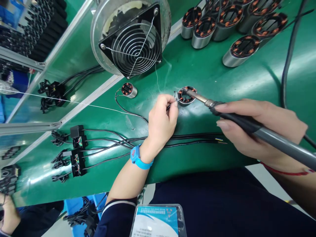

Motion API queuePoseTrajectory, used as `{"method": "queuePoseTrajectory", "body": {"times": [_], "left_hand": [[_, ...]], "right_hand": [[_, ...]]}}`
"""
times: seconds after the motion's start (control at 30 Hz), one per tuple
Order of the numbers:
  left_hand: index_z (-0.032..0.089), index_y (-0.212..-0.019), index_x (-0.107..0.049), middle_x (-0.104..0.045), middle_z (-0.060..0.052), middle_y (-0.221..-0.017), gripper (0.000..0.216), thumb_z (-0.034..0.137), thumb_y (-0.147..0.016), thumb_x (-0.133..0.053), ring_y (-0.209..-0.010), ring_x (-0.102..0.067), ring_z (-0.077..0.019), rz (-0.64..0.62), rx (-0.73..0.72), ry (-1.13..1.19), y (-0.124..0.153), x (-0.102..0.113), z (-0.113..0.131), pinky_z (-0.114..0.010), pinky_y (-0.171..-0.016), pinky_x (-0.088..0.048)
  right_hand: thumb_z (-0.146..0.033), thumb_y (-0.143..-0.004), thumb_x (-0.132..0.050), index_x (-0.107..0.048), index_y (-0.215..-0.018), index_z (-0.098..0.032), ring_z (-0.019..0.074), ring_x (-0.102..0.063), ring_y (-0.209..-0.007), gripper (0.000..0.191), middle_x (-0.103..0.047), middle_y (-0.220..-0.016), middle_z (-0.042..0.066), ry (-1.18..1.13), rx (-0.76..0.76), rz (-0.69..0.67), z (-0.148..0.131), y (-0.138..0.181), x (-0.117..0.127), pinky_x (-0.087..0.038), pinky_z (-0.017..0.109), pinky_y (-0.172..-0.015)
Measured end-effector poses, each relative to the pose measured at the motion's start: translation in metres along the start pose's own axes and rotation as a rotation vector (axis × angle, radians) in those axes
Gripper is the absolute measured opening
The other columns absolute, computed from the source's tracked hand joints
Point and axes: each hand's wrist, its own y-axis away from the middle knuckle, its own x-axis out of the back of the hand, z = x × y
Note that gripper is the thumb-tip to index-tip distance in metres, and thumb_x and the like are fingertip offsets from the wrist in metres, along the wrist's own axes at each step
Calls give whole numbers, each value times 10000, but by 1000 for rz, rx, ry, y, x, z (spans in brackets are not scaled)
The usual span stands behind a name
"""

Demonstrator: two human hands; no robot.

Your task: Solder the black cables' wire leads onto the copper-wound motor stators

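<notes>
My right hand (266, 128) grips a soldering iron (278, 140) by its dark handle. The iron's metal tip reaches into the copper windings of a stator (184, 101) standing on the green bench. Just left of that stator, my left hand (161, 120) is closed in a pinch. A thin pale solder wire (98, 106) runs in from the left to this hand, and a short dark lead shows between the fingertips. Thin smoke rises by the fingers. Further left stands a smaller stator (130, 92), its black cable passing behind my left hand.
A fan with a wire guard (138, 54) stands behind the hands. Several larger stators (237, 56) are grouped at the back right, near a thick black cord (287, 65). Black boxes (78, 161) with cables lie at left. Another person's hand (10, 212) shows at lower left.
</notes>
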Motion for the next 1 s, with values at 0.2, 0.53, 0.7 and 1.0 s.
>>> {"method": "queuePoseTrajectory", "body": {"times": [0.2,0.53,0.7,1.0], "left_hand": [[228,-909,-471,-598,27,-793,93,147,-947,-494,-721,-590,-104,-24,8,5,-1,1,1,-229,-687,-451],[228,-900,-482,-619,14,-809,98,139,-917,-521,-743,-596,-123,-24,54,-2,-2,3,3,-246,-708,-463],[226,-908,-484,-615,13,-810,79,152,-916,-513,-738,-593,-122,-29,55,27,-2,3,3,-247,-707,-463],[218,-930,-511,-611,18,-794,31,194,-950,-512,-709,-597,-101,3,136,184,0,3,3,-229,-678,-474]], "right_hand": [[-371,-1053,-519,-444,-1512,-389,164,-744,-1002,465,-722,-1223,-40,-46,-90,-214,8,-20,7,-636,273,-826],[-303,-872,-662,-542,-1298,-294,197,-703,-833,442,-730,-1034,-1,-188,-85,-349,42,-58,-19,-572,309,-681],[-214,-849,-627,-521,-1276,-277,217,-671,-916,445,-673,-970,16,-186,-88,-262,40,-50,-33,-560,388,-863],[-190,-901,-552,-509,-1269,-306,273,-630,-888,388,-701,-934,14,-24,12,-265,38,-48,-41,-528,470,-835]]}}
